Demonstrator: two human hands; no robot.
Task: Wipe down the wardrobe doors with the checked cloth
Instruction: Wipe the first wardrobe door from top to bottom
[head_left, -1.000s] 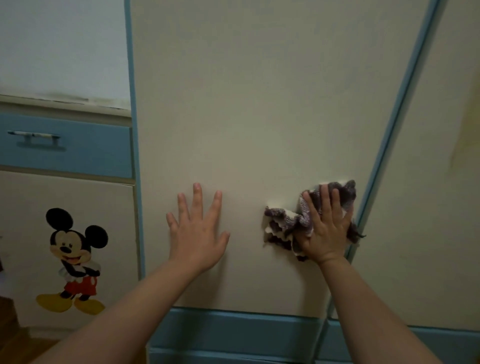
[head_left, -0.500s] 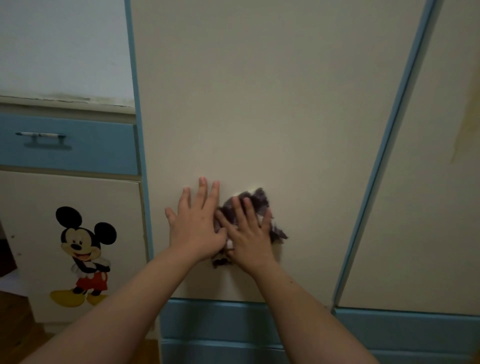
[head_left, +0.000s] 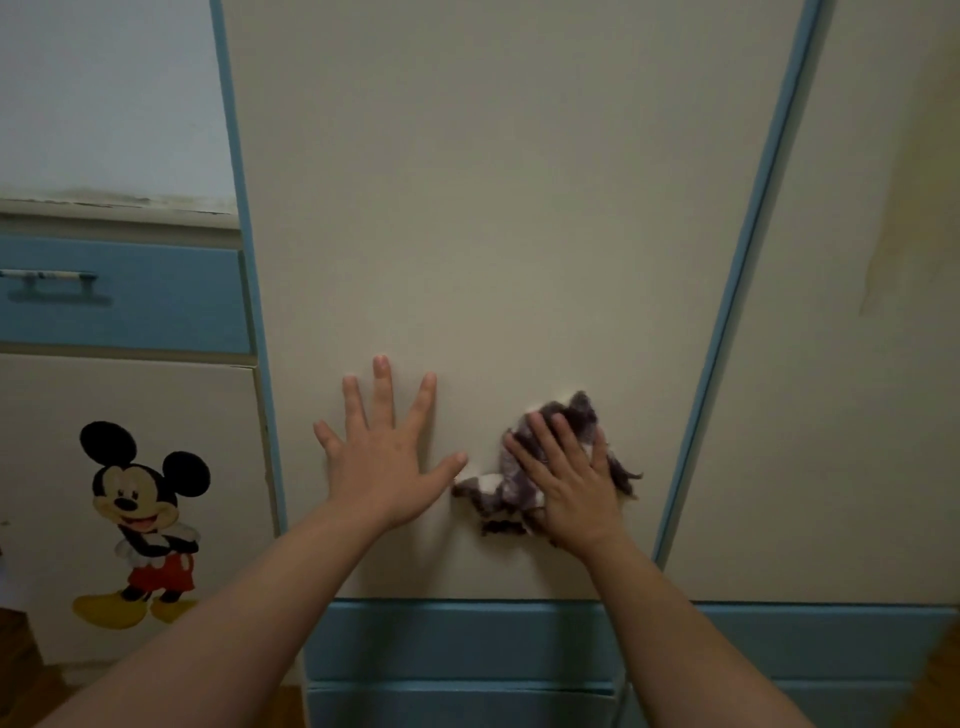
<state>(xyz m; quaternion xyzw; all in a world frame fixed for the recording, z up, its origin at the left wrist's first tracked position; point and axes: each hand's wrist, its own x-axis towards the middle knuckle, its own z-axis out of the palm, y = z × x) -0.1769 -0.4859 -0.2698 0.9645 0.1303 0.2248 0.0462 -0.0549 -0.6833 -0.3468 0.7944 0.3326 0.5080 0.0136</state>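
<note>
Wardrobe doors (head_left: 493, 208), cream with blue trim (head_left: 724, 312)

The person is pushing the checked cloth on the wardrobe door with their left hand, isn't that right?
Not quite. It is the right hand that pushes the checked cloth on the wardrobe door, as the head view shows. The left hand lies flat on the door beside it and holds nothing.

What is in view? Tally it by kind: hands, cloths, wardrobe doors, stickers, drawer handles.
hands: 2, left hand and right hand
checked cloth: 1
wardrobe doors: 2, middle door and right door
mouse sticker: 1
drawer handle: 1
total: 7
</note>
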